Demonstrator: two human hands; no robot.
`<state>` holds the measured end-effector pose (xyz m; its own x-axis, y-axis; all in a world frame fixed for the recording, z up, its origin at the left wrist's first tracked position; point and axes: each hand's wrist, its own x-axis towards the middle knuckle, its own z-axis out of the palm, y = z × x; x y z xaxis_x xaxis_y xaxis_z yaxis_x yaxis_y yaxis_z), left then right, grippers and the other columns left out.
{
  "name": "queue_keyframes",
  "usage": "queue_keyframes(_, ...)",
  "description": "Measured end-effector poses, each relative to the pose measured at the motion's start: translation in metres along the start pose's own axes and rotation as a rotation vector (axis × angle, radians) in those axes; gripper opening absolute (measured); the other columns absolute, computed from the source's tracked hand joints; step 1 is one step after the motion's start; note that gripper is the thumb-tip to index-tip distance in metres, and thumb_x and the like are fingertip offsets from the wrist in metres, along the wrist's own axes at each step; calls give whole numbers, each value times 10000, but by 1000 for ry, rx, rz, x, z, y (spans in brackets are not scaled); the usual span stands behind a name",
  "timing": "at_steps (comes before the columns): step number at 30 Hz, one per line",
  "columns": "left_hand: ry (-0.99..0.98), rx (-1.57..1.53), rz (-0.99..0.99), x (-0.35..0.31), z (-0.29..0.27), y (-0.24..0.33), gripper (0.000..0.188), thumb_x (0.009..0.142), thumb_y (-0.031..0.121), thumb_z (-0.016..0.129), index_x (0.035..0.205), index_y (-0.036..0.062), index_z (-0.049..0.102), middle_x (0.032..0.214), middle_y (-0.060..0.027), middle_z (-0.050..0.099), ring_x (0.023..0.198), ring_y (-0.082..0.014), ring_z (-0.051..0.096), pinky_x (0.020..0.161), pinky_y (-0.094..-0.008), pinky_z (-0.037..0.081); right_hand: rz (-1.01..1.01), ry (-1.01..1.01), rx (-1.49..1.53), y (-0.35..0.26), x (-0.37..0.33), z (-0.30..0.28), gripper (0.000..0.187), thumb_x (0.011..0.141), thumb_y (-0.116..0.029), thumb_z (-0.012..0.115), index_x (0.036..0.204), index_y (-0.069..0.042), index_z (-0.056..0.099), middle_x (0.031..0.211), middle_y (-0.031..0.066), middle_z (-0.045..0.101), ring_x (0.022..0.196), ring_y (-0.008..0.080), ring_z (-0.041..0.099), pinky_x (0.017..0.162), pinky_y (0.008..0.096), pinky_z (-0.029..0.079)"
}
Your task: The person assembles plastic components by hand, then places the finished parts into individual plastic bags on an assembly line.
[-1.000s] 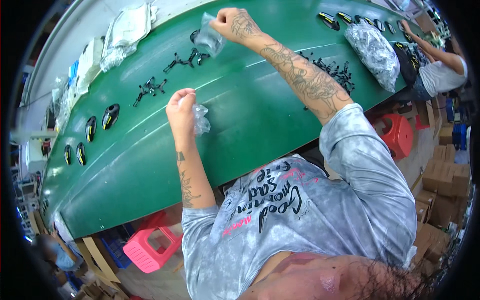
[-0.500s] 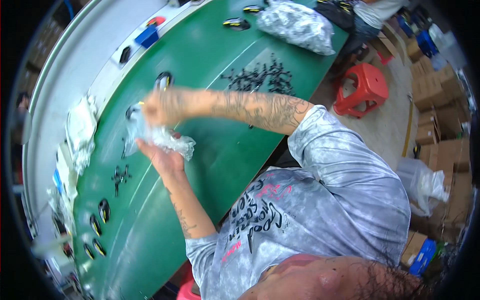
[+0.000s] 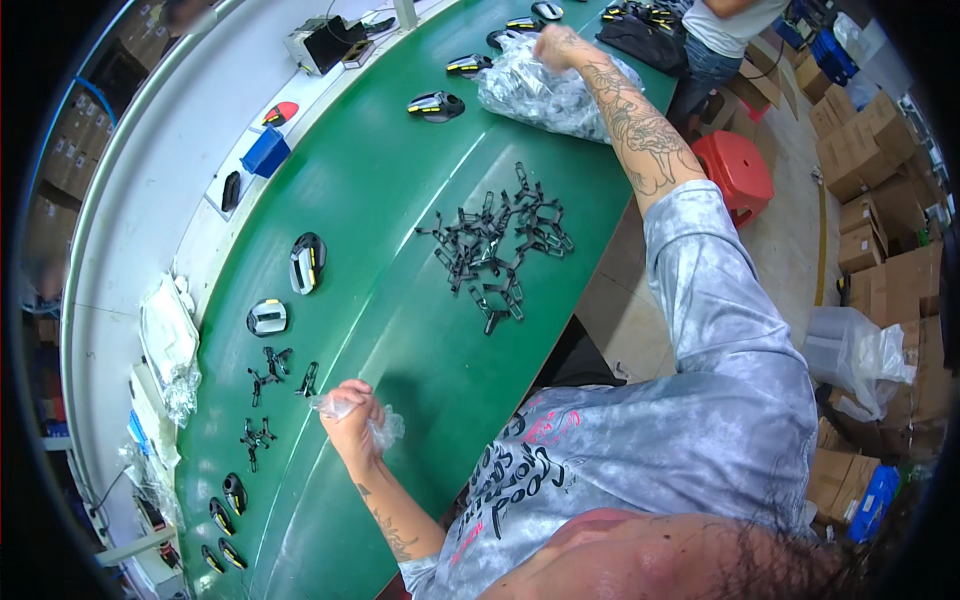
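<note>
My left hand (image 3: pixel 352 415) is closed around a crumpled clear plastic bag (image 3: pixel 386 430) above the near part of the green table. My right arm is stretched out to the far end, where my right hand (image 3: pixel 562 47), fingers curled, is at the top of a large clear plastic bag (image 3: pixel 545 92) packed with greyish pieces. What those fingers hold, if anything, is hidden. Between my hands lies a loose heap of black bracket-like parts (image 3: pixel 478 240). Beyond my left hand are a small black bracket cluster (image 3: pixel 268 376) and a silver-and-black oval housing (image 3: pixel 267 317).
Black-and-yellow oval housings (image 3: pixel 220 515) lie at the table's near left; another housing (image 3: pixel 435 106) is near the large bag. A blue bin (image 3: pixel 265 152) stands on the white ledge. Beyond the table's right edge are a red stool (image 3: pixel 735 172), cartons (image 3: pixel 880 145) and another person (image 3: pixel 735 30).
My right hand has moved away from my left hand to the large bag at the far end. My left hand has drawn nearer to me, keeping the crumpled plastic. The view has shifted.
</note>
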<state>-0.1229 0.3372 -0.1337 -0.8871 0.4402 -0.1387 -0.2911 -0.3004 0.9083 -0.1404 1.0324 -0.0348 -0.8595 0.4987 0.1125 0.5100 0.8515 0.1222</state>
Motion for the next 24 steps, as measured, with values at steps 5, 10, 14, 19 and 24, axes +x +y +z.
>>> queue_keyframes(5, 33, 157, -2, -1, 12, 11, 297, 802, -8, 766, 773, 65, 479, 921, -113, 590, 587, -144, 544, 444, -266, 412, 135, -71, 665, -13, -1, 33, 194, 854, -188, 708, 1004, -98, 791, 913, 102, 766, 895, 247, 742, 852, 367, 588)
queue_keyframes(10, -93, -137, -142, 1, 12, 22, 256, 977, 220, 653, 851, 78, 482, 822, -77, 558, 598, -166, 567, 451, -265, 388, 239, 235, 391, -8, -5, 38, 280, 889, -332, 743, 1023, -90, 793, 944, 84, 775, 947, 152, 735, 891, 333, 576)
queue_keyframes(14, -21, 127, -149, 5, 24, 26, 153, 991, 186, 610, 967, 44, 560, 795, -88, 577, 587, -154, 566, 451, -260, 424, 382, 478, 378, 29, -4, 21, 303, 881, -341, 768, 1063, -98, 759, 1015, 123, 769, 893, 231, 745, 848, 355, 591)
queue_keyframes(19, -121, 295, -6, 6, 49, 26, 225, 960, 60, 588, 1141, -36, 679, 903, -97, 695, 615, -112, 583, 520, -239, 449, 333, 713, 696, 55, -25, -17, 285, 844, -293, 708, 833, -12, 752, 789, 186, 735, 774, 274, 732, 742, 400, 567)
queue_keyframes(24, -266, 360, -62, 3, 69, 28, 320, 983, 177, 672, 1213, -46, 681, 756, -9, 610, 579, -85, 520, 518, -239, 418, 56, 670, 1073, -45, -70, -56, 216, 930, -201, 685, 915, 14, 690, 722, 103, 688, 662, 164, 667, 591, 342, 535)
